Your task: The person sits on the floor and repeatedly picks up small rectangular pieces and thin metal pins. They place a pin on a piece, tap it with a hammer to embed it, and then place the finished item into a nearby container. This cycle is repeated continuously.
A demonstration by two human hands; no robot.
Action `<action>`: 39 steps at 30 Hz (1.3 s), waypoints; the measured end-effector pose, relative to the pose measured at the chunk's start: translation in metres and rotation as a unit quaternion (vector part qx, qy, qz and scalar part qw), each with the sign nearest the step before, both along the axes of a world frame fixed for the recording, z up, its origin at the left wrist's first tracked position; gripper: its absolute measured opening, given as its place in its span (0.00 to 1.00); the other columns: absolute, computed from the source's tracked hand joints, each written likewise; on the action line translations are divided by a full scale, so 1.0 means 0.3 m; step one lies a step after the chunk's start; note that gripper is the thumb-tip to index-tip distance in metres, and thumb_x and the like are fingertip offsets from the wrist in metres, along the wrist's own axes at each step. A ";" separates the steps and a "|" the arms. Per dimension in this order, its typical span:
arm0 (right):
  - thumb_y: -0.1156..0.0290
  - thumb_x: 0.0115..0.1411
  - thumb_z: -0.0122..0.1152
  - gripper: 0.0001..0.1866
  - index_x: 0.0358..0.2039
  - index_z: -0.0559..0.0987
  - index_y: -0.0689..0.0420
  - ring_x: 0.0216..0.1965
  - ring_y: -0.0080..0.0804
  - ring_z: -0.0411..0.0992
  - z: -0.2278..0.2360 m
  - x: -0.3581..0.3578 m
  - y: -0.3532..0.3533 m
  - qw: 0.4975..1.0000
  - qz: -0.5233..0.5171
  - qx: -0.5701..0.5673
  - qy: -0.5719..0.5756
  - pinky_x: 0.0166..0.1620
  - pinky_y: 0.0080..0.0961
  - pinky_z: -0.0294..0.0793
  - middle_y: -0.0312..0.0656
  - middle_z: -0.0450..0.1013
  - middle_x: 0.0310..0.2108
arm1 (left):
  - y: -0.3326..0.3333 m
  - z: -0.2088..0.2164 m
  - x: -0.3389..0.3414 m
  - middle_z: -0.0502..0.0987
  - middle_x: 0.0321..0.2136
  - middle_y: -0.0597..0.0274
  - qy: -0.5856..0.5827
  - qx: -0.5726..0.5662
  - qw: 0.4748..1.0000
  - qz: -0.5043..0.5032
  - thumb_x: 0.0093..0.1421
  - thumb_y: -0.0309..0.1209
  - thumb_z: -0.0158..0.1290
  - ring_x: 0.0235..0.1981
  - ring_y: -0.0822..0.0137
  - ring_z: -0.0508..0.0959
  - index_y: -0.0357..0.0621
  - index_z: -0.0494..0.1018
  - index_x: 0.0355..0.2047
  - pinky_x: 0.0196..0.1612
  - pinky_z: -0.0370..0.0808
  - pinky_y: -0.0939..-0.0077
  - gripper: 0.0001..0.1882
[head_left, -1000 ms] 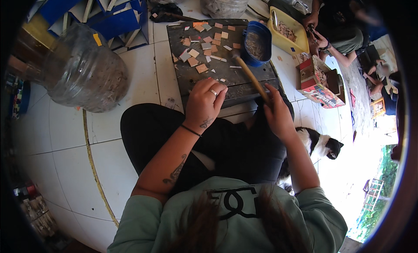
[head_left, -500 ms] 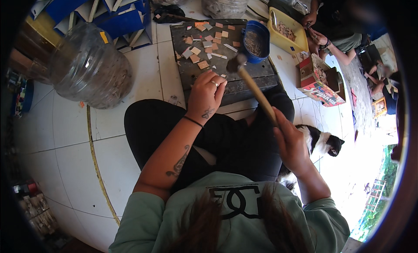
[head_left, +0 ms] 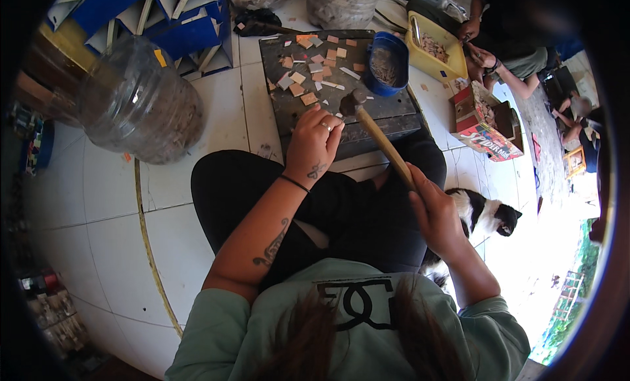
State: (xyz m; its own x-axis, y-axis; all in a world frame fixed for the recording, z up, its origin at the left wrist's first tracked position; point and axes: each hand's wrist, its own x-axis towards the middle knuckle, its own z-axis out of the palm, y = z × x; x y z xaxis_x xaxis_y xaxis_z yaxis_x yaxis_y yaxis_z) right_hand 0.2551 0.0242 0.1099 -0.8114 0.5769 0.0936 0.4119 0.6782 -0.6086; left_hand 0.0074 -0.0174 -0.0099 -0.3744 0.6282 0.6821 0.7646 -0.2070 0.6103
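My right hand [head_left: 436, 213] grips the wooden handle of a hammer [head_left: 387, 148]. Its dark metal head is just right of my left fingertips, over the near part of a low dark worktable [head_left: 380, 133]. My left hand [head_left: 314, 139], a ring on one finger, is closed in a pinch at the table's near side; whatever sits between the fingertips is too small and hidden to name. Beyond it lie several small flat square tile pieces [head_left: 309, 99], tan, orange and grey. A blue tub [head_left: 392, 90] of thin, nail-like bits stands at the table's right.
A large clear plastic jar [head_left: 141, 112] stands left on the white tiled floor. Right of the table are a yellow tub [head_left: 453, 71] of pieces and a red printed carton [head_left: 485, 141]. A black-and-white cat [head_left: 482, 213] sits by my right arm. Another person's hands [head_left: 484, 58] work at upper right.
The hammer head has come down slightly and leftward, nearer my left fingertips. My left hand keeps its pinch at the table's near side. The whole view has shifted a little.
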 end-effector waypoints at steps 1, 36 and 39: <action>0.78 0.65 0.50 0.24 0.62 0.65 0.63 0.44 0.48 0.76 -0.008 -0.001 0.007 1.000 -0.002 -0.017 -0.015 0.48 0.33 0.72 0.58 0.74 0.43 | 0.002 0.000 -0.001 0.76 0.26 0.55 -0.002 -0.002 1.000 -0.002 0.57 0.22 0.56 0.32 0.51 0.77 0.39 0.75 0.29 0.55 0.73 0.58 0.01; 0.77 0.59 0.64 0.05 0.35 0.82 0.64 0.34 0.24 0.74 -0.092 -0.315 0.182 0.925 0.086 -0.204 0.310 0.38 0.22 0.73 0.41 0.76 0.33 | -0.079 0.141 0.034 0.77 0.30 0.59 -0.534 -0.110 0.749 -0.376 0.71 0.35 0.45 0.29 0.71 0.76 0.35 0.76 0.38 0.33 0.73 0.76 0.15; 0.78 0.58 0.62 0.04 0.34 0.81 0.65 0.36 0.26 0.73 -0.084 -0.304 0.179 0.927 0.078 -0.224 0.291 0.41 0.22 0.70 0.41 0.75 0.33 | -0.087 0.163 0.055 0.77 0.29 0.60 -0.516 -0.094 0.777 -0.348 0.71 0.35 0.44 0.28 0.72 0.76 0.36 0.76 0.38 0.33 0.73 0.78 0.15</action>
State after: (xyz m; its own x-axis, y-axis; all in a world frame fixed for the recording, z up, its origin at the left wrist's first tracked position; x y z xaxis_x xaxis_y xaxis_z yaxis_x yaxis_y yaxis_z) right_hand 0.1640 0.0780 0.0848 -0.7753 0.5439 0.3211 -0.1570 0.3265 -0.9321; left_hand 0.0239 -0.0436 0.0390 -0.1862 0.9756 0.1165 -0.4090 -0.1848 0.8936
